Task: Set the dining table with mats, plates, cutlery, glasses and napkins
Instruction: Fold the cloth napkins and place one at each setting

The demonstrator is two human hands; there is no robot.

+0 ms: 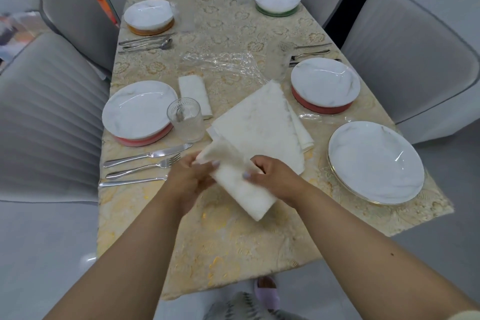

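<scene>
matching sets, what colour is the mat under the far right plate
Green mat, seen best in the head view.

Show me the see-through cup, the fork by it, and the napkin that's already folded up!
glass (185,120): head view, on its ribbed side wall.
fork (145,166): head view, mid-handle.
folded napkin (195,93): head view, centre of its top face.
</scene>
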